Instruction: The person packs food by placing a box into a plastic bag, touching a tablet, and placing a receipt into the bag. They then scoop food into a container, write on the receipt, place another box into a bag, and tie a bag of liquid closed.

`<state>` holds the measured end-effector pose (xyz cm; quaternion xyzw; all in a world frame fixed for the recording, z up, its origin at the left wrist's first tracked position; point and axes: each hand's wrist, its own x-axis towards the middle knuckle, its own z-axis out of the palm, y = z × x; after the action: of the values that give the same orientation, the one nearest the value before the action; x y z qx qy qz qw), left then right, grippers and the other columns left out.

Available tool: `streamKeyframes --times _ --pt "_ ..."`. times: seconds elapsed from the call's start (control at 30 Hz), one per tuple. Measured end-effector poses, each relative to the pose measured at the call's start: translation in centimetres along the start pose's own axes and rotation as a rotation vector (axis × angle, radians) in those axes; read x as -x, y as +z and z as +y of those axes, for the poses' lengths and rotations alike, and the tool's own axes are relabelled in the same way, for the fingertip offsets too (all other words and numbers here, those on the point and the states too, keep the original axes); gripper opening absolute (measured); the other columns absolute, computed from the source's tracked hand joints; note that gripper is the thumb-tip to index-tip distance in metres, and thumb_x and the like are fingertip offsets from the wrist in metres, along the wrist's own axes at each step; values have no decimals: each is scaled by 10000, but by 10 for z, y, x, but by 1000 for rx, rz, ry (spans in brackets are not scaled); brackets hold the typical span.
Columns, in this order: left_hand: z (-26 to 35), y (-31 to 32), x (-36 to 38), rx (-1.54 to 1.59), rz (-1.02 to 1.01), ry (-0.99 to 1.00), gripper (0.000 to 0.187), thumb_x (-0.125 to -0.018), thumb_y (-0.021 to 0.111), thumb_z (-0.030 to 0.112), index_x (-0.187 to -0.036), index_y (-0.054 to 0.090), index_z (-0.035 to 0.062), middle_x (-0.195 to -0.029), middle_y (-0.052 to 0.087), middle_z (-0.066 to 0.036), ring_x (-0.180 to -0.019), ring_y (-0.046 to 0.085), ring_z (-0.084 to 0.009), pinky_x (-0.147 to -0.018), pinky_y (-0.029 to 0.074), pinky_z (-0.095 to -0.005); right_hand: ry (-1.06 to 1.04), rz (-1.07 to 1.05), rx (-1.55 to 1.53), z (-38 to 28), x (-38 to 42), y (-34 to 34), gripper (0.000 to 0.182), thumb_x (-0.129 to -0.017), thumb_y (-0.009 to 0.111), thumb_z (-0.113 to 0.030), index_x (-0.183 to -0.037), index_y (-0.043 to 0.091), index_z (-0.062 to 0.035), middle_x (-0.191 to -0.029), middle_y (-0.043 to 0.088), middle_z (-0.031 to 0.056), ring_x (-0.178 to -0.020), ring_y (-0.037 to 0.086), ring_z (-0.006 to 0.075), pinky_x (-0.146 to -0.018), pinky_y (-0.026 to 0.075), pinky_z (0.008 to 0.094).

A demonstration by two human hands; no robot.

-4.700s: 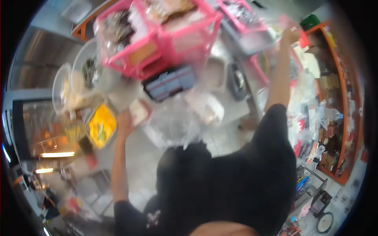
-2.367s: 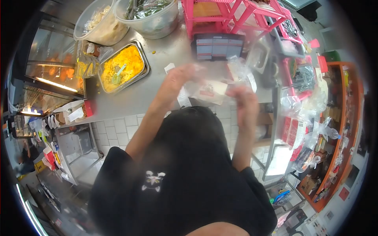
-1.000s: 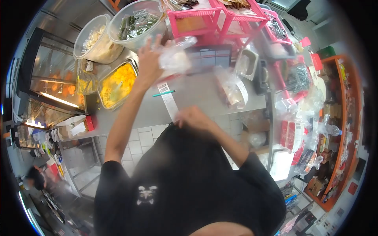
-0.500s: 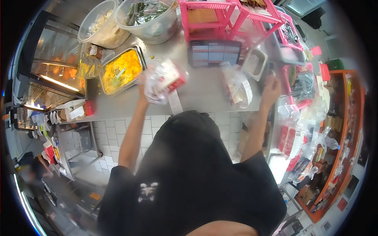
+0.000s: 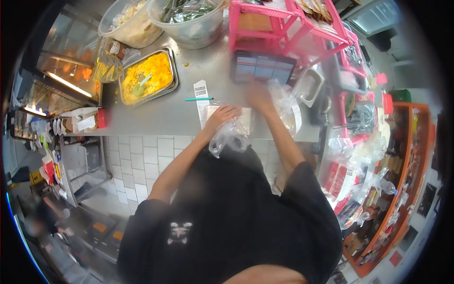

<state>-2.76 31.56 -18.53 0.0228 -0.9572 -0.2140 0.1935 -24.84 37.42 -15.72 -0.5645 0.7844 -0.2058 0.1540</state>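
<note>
My left hand point(image 5: 224, 115) rests with fingers spread on a box in a clear plastic bag point(image 5: 242, 122) at the counter's front edge. Just behind it lie a paper receipt point(image 5: 200, 91) and a teal pen point(image 5: 197, 99). My right hand point(image 5: 257, 96) is raised before a tablet screen point(image 5: 266, 68); motion smears its fingers, so their pose is unclear. To the right of that hand sits a second clear bag with a white label point(image 5: 289, 111). An empty metal container point(image 5: 308, 87) stands beside the tablet.
A tray of yellow food point(image 5: 146, 78) with a spoon and two plastic tubs point(image 5: 187, 28) stand at the back left. Pink racks point(image 5: 265, 35) rise behind the tablet. A glass warming cabinet point(image 5: 68, 66) is far left. Another person point(image 5: 49, 213) is at the lower left.
My left hand has set the bagged box down near the front edge. My right hand has moved left to the tablet. The pen and receipt now show more fully.
</note>
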Motion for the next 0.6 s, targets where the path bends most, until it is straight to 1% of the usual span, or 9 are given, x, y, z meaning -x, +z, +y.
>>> streamKeyframes --times 0.03,0.07,0.13,0.17,0.23,0.37,0.43,0.57,0.6 --pt "3 -1 0 2 1 -17 351 -941 506 194 -1244 615 54 -1339 592 -82 -1284 520 -230 -1087 375 -416 35 245 -109 -4 3 -2 629 -856 556 -163 -1448 374 -55 -1116 638 242 -1018 617 412 -848 487 491" --pt "4 -2 -1 37 9 -29 346 -945 503 193 -1243 614 55 -1335 595 -82 -1285 519 -228 -1086 375 -415 33 232 -113 -7 6 -4 629 -856 556 -163 -1448 374 -55 -1116 638 242 -1018 617 412 -848 487 491" --pt "1 -2 -2 71 14 -40 341 -950 501 191 -1241 613 55 -1330 598 -82 -1286 518 -226 -1086 375 -414 194 88 -141 -15 7 -12 705 -824 590 -190 -1475 346 -71 -1053 656 233 -960 630 415 -831 480 508" --pt "1 -2 -2 64 18 -39 342 -952 500 194 -1244 611 56 -1332 597 -80 -1290 514 -225 -1086 374 -412 196 84 -142 -13 11 -11 705 -824 590 -190 -1475 346 -71 -1053 656 233 -960 630 415 -831 480 508" --pt "1 1 -1 63 14 -37 343 -954 498 198 -1247 609 57 -1333 596 -79 -1294 510 -223 -1087 373 -409 118 -136 20 -6 20 -6 752 -868 581 -104 -1529 224 -126 -1287 515 320 -1159 529 461 -957 441 499" --pt "1 -1 -1 59 0 -40 365 -926 522 204 -1249 610 58 -1340 592 -77 -1300 505 -219 -1086 375 -405 179 -78 -88 0 17 4 766 -862 578 -106 -1534 211 -121 -1234 548 322 -1129 542 470 -946 445 495" --pt "2 -2 -1 54 -11 -33 377 -912 533 208 -1250 610 59 -1344 590 -76 -1301 505 -217 -1086 375 -404 354 193 -247 -5 12 6 756 -834 601 -212 -1506 282 -76 -977 673 231 -895 642 421 -818 479 527" --pt "-2 1 1 59 -8 -44 404 -885 555 219 -1252 611 61 -1353 586 -75 -1298 509 -217 -1085 377 -403 243 182 -146 4 20 15 774 -853 601 -213 -1523 237 -80 -998 665 245 -921 637 425 -844 469 523" --pt "-3 4 2 52 -4 -41 406 -882 559 221 -1251 612 61 -1356 584 -76 -1296 510 -218 -1084 378 -402 175 142 -160 15 25 28 755 -855 589 -162 -1521 243 -75 -1106 616 274 -1006 596 446 -896 457 515"
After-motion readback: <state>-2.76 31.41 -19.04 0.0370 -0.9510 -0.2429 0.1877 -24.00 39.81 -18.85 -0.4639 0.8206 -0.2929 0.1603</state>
